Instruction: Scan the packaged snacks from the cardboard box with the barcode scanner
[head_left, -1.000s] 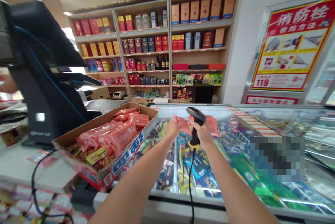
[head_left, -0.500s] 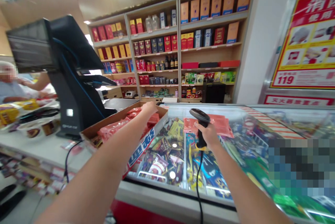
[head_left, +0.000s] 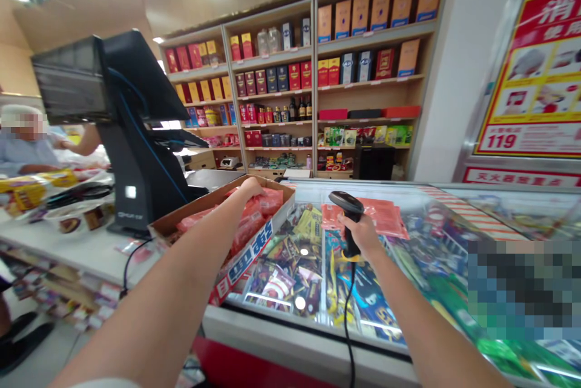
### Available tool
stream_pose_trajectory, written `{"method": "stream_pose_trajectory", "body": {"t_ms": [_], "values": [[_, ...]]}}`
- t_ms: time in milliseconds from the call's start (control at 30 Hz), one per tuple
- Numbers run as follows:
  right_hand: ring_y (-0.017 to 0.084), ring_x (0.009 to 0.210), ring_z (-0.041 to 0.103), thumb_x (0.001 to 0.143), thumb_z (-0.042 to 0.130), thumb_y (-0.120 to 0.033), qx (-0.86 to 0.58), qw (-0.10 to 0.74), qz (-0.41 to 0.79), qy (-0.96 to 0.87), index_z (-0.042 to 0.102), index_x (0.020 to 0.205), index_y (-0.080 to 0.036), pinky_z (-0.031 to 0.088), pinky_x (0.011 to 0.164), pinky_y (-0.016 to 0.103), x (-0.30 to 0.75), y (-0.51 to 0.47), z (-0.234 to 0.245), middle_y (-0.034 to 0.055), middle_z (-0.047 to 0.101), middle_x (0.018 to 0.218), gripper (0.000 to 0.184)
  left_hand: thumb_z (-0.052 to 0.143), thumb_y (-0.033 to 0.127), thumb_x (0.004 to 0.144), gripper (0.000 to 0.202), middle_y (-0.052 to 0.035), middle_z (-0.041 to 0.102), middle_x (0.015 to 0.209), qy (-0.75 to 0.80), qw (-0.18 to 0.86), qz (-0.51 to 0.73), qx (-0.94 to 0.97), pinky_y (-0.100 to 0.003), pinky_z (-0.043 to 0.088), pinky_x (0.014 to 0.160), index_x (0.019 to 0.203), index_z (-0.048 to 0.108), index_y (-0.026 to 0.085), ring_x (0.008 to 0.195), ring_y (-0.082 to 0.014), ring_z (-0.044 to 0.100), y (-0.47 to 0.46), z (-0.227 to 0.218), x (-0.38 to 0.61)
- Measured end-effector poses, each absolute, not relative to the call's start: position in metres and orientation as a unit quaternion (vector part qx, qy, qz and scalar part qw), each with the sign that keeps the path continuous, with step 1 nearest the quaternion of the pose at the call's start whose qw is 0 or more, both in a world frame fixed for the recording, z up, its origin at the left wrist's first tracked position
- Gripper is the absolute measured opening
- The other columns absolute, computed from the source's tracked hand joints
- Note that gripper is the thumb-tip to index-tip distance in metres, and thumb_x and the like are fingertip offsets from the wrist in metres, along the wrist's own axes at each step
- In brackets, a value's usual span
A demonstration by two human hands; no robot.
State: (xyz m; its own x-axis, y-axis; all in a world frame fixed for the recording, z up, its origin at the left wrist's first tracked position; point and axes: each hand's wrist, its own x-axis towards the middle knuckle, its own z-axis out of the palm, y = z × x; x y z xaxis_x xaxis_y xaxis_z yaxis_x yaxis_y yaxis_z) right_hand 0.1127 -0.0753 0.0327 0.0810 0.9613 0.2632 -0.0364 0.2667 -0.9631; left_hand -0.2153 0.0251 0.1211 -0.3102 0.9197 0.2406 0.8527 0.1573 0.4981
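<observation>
My right hand [head_left: 362,232] is closed around the handle of a black barcode scanner [head_left: 347,201], held upright with its cable hanging down. Behind it, flat red plastic packets [head_left: 385,217] lie on the glass top of a display freezer [head_left: 299,279]. On the left, my left hand [head_left: 252,187] reaches into an open cardboard box [head_left: 245,264] of red plastic packets [head_left: 242,227]. Its fingers are bent over a red packet [head_left: 269,200] near the box's far end; the fingertips are partly hidden.
A black point-of-sale terminal [head_left: 140,152] stands left of the box on a white counter [head_left: 82,255]. Yellow packages [head_left: 40,182] and a person [head_left: 27,140] are farther left. Colourful packets fill the freezer. Shelves of boxed goods [head_left: 276,82] line the back wall.
My left hand has drawn back slightly from the box's far rim, and a red packet by it now sits higher. The scanner stays in my right hand. The view has shifted slightly left.
</observation>
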Motion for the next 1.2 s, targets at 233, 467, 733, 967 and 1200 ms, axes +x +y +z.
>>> {"method": "stream_pose_trajectory", "body": {"t_ms": [233, 467, 733, 967, 1200], "values": [[0.016, 0.035, 0.051, 0.063, 0.074, -0.039, -0.426, 0.591, 0.43, -0.534, 0.059, 0.056, -0.019, 0.043, 0.04, 0.029, 0.109, -0.08, 0.035, -0.0003, 0.056, 0.039, 0.026, 0.077, 0.016, 0.058, 0.021, -0.0066, 0.062, 0.068, 0.694, 0.037, 0.518, 0.499, -0.037, 0.05, 0.079, 0.062, 0.057, 0.015, 0.086, -0.0276, 0.066, 0.011, 0.174, -0.181], [0.014, 0.038, 0.051, 0.065, 0.074, -0.039, -0.318, 0.607, 0.467, -0.559, 0.063, 0.07, -0.017, 0.042, 0.042, 0.026, 0.11, -0.091, 0.041, -0.0012, 0.059, 0.045, 0.024, 0.074, 0.022, 0.065, 0.022, -0.0011, 0.059, 0.066, 0.377, 0.412, 0.763, 0.325, -0.033, 0.053, 0.068, 0.072, 0.055, 0.014, 0.064, -0.0154, 0.063, -0.009, 0.096, -0.088], [0.015, 0.033, 0.051, 0.064, 0.075, -0.032, -0.371, 0.448, 0.476, -0.66, 0.063, 0.068, -0.017, 0.041, 0.038, 0.025, 0.122, -0.093, 0.047, -0.0019, 0.056, 0.039, 0.019, 0.076, 0.044, 0.062, 0.038, 0.0022, 0.058, 0.063, 0.417, 0.339, 0.772, 0.34, -0.025, 0.048, 0.061, 0.075, 0.054, 0.015, 0.06, -0.0117, 0.058, -0.019, -0.018, -0.076], [0.015, 0.031, 0.052, 0.059, 0.08, -0.024, -0.406, 0.409, 0.456, -0.679, 0.064, 0.068, -0.019, 0.04, 0.037, 0.024, 0.127, -0.09, 0.044, -0.0036, 0.057, 0.04, 0.019, 0.072, 0.042, 0.065, 0.034, 0.0018, 0.057, 0.067, 0.455, 0.3, 0.745, 0.384, -0.023, 0.045, 0.061, 0.077, 0.056, 0.015, 0.062, -0.0112, 0.055, -0.011, -0.025, -0.083], [0.015, 0.034, 0.052, 0.063, 0.078, -0.03, -0.407, 0.391, 0.446, -0.695, 0.061, 0.068, -0.019, 0.041, 0.038, 0.025, 0.128, -0.085, 0.035, -0.0026, 0.058, 0.042, 0.021, 0.071, 0.039, 0.068, 0.029, 0.0014, 0.056, 0.068, 0.473, 0.295, 0.74, 0.376, -0.023, 0.045, 0.063, 0.076, 0.055, 0.016, 0.065, -0.0122, 0.056, -0.014, -0.022, -0.079]]}}
